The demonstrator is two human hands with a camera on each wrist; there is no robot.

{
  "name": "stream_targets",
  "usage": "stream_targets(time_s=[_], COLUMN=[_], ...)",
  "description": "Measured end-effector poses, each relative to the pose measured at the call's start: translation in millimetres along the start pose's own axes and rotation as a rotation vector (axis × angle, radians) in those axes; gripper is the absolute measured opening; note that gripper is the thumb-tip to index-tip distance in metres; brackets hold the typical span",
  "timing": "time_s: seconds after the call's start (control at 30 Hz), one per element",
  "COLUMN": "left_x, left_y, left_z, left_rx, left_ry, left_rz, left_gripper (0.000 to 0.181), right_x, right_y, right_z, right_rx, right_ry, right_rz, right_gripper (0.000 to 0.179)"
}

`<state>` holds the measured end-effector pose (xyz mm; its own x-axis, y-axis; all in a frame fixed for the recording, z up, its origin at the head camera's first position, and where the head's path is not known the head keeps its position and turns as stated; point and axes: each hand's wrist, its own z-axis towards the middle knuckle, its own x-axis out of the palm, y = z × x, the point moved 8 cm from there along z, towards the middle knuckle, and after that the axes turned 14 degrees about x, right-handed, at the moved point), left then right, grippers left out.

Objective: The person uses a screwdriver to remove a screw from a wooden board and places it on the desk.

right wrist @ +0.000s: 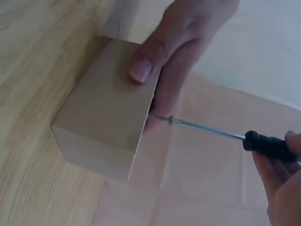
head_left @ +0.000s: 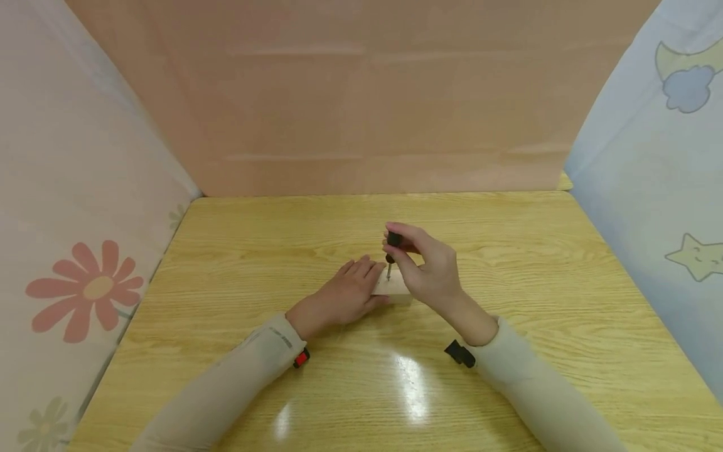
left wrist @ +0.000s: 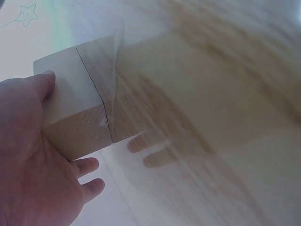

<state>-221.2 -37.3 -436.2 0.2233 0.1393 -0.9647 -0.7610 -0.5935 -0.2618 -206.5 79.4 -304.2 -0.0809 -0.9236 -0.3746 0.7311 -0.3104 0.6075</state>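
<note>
A pale wooden block (head_left: 395, 288) lies on the table in front of me, and my left hand (head_left: 349, 292) grips its left end. The left thumb (right wrist: 142, 69) presses the block's near side in the right wrist view. A threaded screw (right wrist: 159, 117) stands partly out of the block's top face. My right hand (head_left: 433, 269) pinches the black handle of a screwdriver (head_left: 394, 239) between thumb and fingers. The screwdriver is nearly upright above the block, its tip at the screw's head. In the left wrist view the block (left wrist: 70, 84) shows two plain faces; the screwdriver is out of sight there.
The wood-grain table (head_left: 271, 232) is glossy and mirrors the block. A peach cloth (head_left: 361, 94) hangs behind it, with patterned cloths to the left (head_left: 85, 157) and right (head_left: 649, 188). A black device (head_left: 460, 353) sits at the right wrist.
</note>
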Motion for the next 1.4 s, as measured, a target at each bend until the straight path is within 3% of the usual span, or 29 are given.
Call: stream_targets(time_s=[0.23, 0.33, 0.47, 0.7, 0.83, 1.03, 1.13, 1.23, 1.4], left_x=[1.1, -0.1, -1.2, 3.7, 2.6, 0.6, 1.6, 2.6, 2.5], left_y=[1.2, 0.5, 0.1, 2.6, 2.3, 1.8, 2.5, 3.1, 2.7], left_z=[-0.5, -1.5, -1.6, -1.4, -1.3, -2.3, -2.6, -2.2, -2.1], left_rx=[0.000, 0.003, 0.009, -0.007, -0.009, 0.009, 0.005, -0.003, -0.013], left_ry=[0.006, -0.001, -0.016, -0.010, -0.004, -0.018, -0.011, -0.002, 0.008], left_rz=[-0.004, -0.008, -0.007, -0.027, -0.015, -0.014, -0.024, -0.022, -0.017], left_gripper=[0.073, 0.072, 0.071, 0.071, 0.072, 0.072, 0.073, 0.073, 0.073], right_x=[2.0, 0.6, -1.6, -1.4, -1.8, 6.0, 9.8, 10.4, 4.6], right_y=[-11.6, -11.6, -8.1, -7.6, -12.0, -15.7, -16.6, -15.5, -10.8], right_z=[5.1, 4.2, 6.0, 2.9, 4.4, 9.0, 7.8, 5.9, 4.2], right_rx=[0.081, 0.095, 0.130, 0.311, 0.380, 0.387, 0.401, 0.404, 0.364], right_ry=[0.264, 0.238, 0.120, 0.047, 0.085, 0.320, 0.385, 0.360, 0.195], right_rz=[0.178, 0.200, 0.164, 0.121, 0.194, 0.306, 0.323, 0.305, 0.181], right_gripper=[0.045, 0.040, 0.042, 0.029, 0.023, 0.024, 0.025, 0.023, 0.028])
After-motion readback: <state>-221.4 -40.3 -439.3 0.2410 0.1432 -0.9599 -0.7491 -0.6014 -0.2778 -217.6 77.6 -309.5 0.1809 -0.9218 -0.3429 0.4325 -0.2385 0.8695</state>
